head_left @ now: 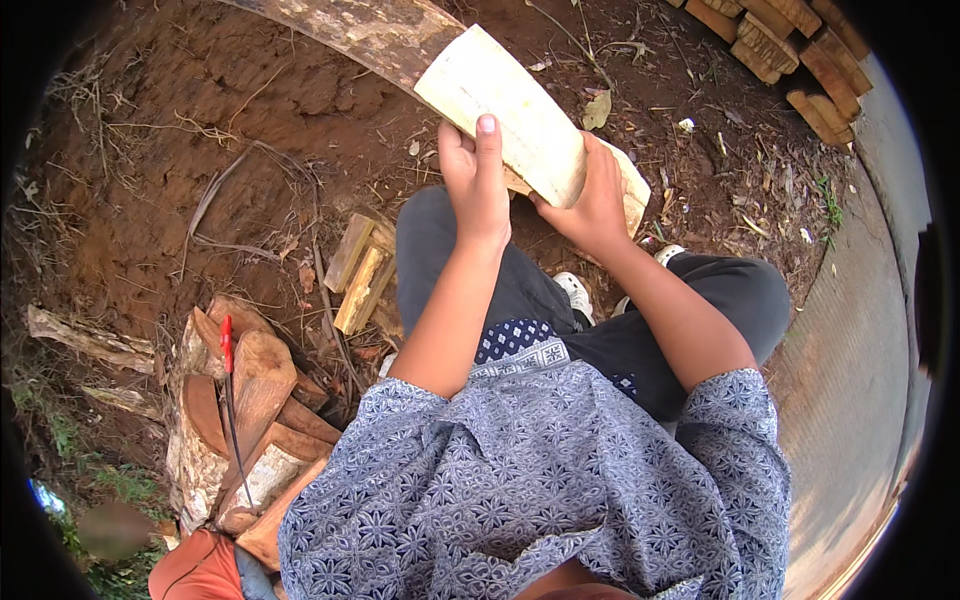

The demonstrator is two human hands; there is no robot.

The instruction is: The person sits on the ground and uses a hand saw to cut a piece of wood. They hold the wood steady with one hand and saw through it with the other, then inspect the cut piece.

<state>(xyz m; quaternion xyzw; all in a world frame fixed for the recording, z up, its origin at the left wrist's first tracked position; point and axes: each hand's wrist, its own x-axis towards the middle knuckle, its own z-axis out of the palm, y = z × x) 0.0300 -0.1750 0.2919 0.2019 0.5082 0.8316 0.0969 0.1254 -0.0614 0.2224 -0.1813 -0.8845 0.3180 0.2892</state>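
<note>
A pale, freshly cut slab of wood [500, 100] lies slanted in front of me, held in both hands. My left hand [475, 185] grips its near left edge, thumb pressed up on the pale face and fingers partly hidden beneath. Further along toward the right end, my right hand [597, 205] is wrapped around the slab, with fingers over the far edge and thumb on the near side. The slab's left end meets or overlaps a long mottled brown piece of timber [370, 35]; whether they touch I cannot tell.
Left of my knee lie short wood blocks [362, 270]. A pile of split wood [255, 385] carries a red-handled tool with a thin dark blade [228, 345]. More cut wood [790, 40] is stacked at far right, beside a concrete strip [840, 380]. An orange-clothed person [200, 570] sits at lower left.
</note>
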